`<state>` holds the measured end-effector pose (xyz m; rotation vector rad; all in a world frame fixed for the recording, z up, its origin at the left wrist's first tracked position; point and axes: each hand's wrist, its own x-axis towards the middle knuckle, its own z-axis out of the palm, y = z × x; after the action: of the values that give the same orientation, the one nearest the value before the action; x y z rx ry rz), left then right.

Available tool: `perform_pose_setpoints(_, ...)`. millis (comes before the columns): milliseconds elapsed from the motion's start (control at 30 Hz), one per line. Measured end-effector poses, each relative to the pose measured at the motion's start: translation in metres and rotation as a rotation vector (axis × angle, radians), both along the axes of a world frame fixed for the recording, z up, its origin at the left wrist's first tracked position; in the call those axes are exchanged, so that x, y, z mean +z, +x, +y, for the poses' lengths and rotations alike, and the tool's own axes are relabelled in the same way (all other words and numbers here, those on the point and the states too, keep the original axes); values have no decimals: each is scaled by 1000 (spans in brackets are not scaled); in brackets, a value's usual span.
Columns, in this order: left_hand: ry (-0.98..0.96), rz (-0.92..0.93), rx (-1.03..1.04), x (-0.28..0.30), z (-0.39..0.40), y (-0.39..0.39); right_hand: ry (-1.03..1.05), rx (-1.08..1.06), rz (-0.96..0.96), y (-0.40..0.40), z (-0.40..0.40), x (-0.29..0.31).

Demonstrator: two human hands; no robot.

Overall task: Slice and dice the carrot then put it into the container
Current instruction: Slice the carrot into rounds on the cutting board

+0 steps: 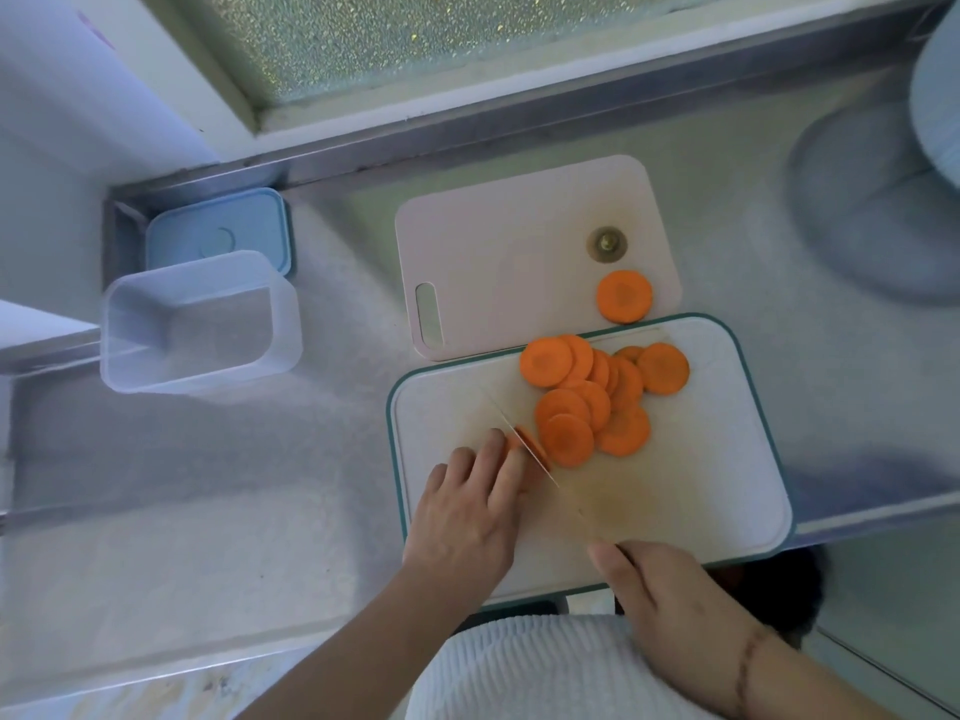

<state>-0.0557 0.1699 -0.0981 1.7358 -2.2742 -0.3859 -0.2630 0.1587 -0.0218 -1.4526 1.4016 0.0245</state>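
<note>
Several round carrot slices [592,392] lie heaped on the teal-rimmed white cutting board [717,459]. My left hand [470,511] holds the short remaining carrot piece [519,440] against the board, fingers curled over it. My right hand [670,605] grips the knife handle at the board's near edge. The thin knife blade [535,457] runs diagonally and sits against the carrot piece, right beside my left fingertips. A single carrot slice [623,296] lies apart on the pink cutting board [493,252]. The clear plastic container [200,319] stands open at the left.
A blue lid [223,233] lies behind the container by the metal counter rim. The carrot's cut top [607,244] rests on the pink board. A pale round object [883,210] sits at the far right. A window ledge runs along the back.
</note>
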Motion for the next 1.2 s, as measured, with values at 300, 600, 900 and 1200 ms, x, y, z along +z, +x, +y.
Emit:
perform_pose_setpoints(300, 23, 100, 45, 7, 2, -1, -123, -58, -97, 38, -43, -4)
perform_pose_setpoints(600, 33, 115, 48, 8, 3, -1, -125, -2, -82, 12, -15, 36)
perform_pose_setpoints(900, 56, 91, 45, 7, 3, -2, -90, -17, -30, 3, -1, 29)
perform_pose_setpoints(1200, 38, 76, 25, 4, 2, -3, -35, -4, -13, 16, -16, 27)
